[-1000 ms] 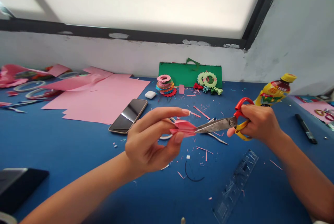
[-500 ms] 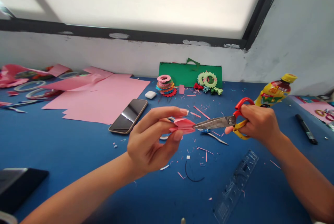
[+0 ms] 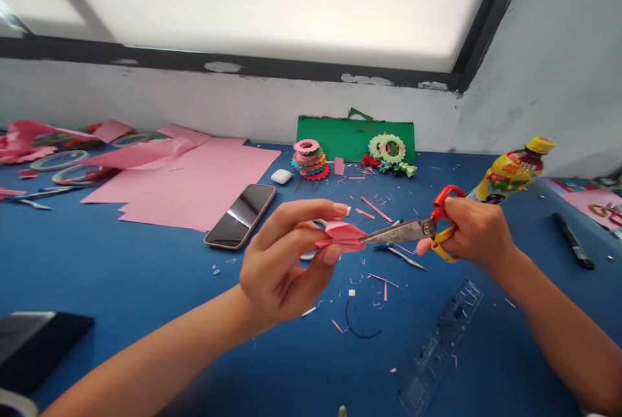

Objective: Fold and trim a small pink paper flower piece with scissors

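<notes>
We pinched the folded pink paper [image 3: 344, 236] in our left hand [image 3: 282, 268]; our right hand [image 3: 473, 230] gripped the scissors [image 3: 413, 230], blades at its edge.

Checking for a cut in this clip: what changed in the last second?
Very little. The scissors look slightly more closed, with their tip still at the edge of the folded pink paper. Nothing was picked up or let go: the left hand keeps pinching the paper and the right hand keeps the scissor handles. The phone, ruler and bottle did not move.
</notes>
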Available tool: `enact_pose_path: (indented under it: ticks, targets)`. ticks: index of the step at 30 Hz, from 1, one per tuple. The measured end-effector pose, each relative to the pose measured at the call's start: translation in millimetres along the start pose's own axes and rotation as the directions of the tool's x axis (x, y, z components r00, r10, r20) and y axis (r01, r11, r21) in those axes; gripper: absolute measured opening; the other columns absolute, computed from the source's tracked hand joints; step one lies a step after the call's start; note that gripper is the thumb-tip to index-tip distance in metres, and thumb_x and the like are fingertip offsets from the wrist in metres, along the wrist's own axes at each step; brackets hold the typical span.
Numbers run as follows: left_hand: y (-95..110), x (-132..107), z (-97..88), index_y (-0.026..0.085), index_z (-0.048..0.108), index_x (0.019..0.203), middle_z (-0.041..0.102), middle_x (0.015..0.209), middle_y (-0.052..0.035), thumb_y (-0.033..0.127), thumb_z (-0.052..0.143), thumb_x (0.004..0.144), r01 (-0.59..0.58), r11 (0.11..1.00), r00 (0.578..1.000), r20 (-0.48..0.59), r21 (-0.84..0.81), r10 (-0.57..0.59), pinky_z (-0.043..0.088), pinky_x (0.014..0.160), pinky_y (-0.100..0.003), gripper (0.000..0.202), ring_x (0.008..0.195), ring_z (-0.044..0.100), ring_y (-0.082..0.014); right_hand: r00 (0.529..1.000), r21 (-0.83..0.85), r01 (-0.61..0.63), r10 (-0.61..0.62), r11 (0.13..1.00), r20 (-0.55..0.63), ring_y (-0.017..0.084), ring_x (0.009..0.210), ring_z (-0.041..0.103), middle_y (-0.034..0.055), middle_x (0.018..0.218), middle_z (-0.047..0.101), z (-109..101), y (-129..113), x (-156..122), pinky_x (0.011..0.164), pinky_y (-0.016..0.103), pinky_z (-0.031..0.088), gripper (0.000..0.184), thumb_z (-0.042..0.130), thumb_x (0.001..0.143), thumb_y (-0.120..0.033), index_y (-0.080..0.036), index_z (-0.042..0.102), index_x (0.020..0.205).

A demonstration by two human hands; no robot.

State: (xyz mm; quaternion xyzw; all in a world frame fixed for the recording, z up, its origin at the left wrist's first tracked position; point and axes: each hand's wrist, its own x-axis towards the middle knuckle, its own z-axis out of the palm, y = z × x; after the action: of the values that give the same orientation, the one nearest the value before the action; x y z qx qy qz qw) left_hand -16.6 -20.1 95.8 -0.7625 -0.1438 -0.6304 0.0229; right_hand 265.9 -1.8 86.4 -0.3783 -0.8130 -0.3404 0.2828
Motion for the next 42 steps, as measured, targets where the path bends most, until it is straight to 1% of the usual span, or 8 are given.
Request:
enact_pose_path:
  ticks: [4,10,13,16,19,27,38,42]
  targets:
    - [0,-1,0.2,0.016,0.056,0.074,0.064,0.097,-0.0047,0.015,0.054,0.086,0.005,1.000,1.000,0.000,0.016,-0.005,0.057,0.063,-0.028,0.012,0.081,0.065,-0.0136,1.000,0.030,-0.015,0.014,0.999,0.023,0.009,0.043,0.041,-0.0020,0.051,0.047,0,-3,0,0.048,0.025,0.028,0.045,0.051,0.079,-0.061,-0.018,0.049,0.064]
    - [-2,-2,0.7,0.016,0.056,0.075,0.064,0.100,-0.0040,0.016,0.054,0.086,0.001,1.000,1.000,-0.004,0.026,0.000,0.058,0.064,-0.027,0.011,0.082,0.065,-0.0130,1.000,0.003,0.013,-0.013,1.000,0.003,0.010,0.043,0.043,-0.0025,0.050,0.047,2,-3,0,0.048,0.025,0.028,0.047,0.052,0.079,-0.062,-0.016,0.053,0.068]
    - [-2,-5,0.5,0.016,0.056,0.075,0.063,0.105,-0.0039,0.017,0.053,0.087,-0.012,1.000,1.000,0.011,0.012,0.012,0.057,0.065,-0.026,0.012,0.085,0.064,-0.0127,1.000,0.021,0.000,0.000,1.000,0.013,0.009,0.044,0.043,-0.0022,0.052,0.048,2,-5,1,0.049,0.024,0.029,0.046,0.051,0.079,-0.061,-0.016,0.053,0.068]
    - [0,-7,1.0,0.016,0.056,0.075,0.060,0.109,-0.0040,0.014,0.050,0.089,0.036,0.999,0.999,0.028,-0.018,-0.035,0.057,0.068,-0.026,0.015,0.088,0.063,-0.0124,1.000,0.024,-0.020,0.019,1.000,0.015,0.009,0.043,0.042,-0.0023,0.051,0.047,1,-8,2,0.048,0.024,0.028,0.046,0.051,0.079,-0.060,-0.017,0.051,0.065]
    - [0,-6,1.9,0.016,0.057,0.078,0.061,0.104,-0.0044,0.012,0.050,0.088,0.039,0.999,0.999,0.021,-0.035,-0.038,0.058,0.071,-0.027,0.013,0.089,0.063,-0.0129,0.999,0.013,-0.018,0.018,1.000,0.030,0.010,0.044,0.044,-0.0024,0.051,0.047,2,-8,1,0.048,0.024,0.028,0.045,0.050,0.080,-0.060,-0.017,0.051,0.065]
    - [-4,-8,1.1,0.017,0.056,0.076,0.063,0.106,-0.0074,0.015,0.056,0.084,-0.035,0.999,0.999,0.034,0.008,0.035,0.059,0.063,-0.026,0.009,0.083,0.065,-0.0141,0.998,0.027,-0.027,0.026,0.999,0.056,0.010,0.046,0.045,-0.0017,0.053,0.048,3,-11,1,0.049,0.025,0.030,0.048,0.048,0.080,-0.063,-0.017,0.050,0.064]
    - [-4,-8,2.8,0.016,0.054,0.074,0.063,0.104,-0.0076,0.017,0.055,0.085,-0.020,0.999,0.998,0.053,0.040,0.018,0.060,0.062,-0.026,0.011,0.081,0.066,-0.0142,0.998,0.068,-0.044,0.041,0.997,0.047,0.009,0.046,0.045,-0.0020,0.054,0.050,4,-15,1,0.049,0.024,0.029,0.045,0.050,0.080,-0.059,-0.017,0.048,0.064]
    - [-2,-4,6.6,0.014,0.053,0.070,0.064,0.098,-0.0093,0.018,0.055,0.085,-0.057,0.998,0.996,0.077,0.032,0.054,0.058,0.056,-0.021,0.016,0.070,0.064,-0.0113,0.998,0.115,-0.046,0.040,0.992,0.058,0.009,0.045,0.045,-0.0024,0.054,0.049,4,-21,2,0.049,0.024,0.030,0.045,0.050,0.080,-0.060,-0.018,0.047,0.066]
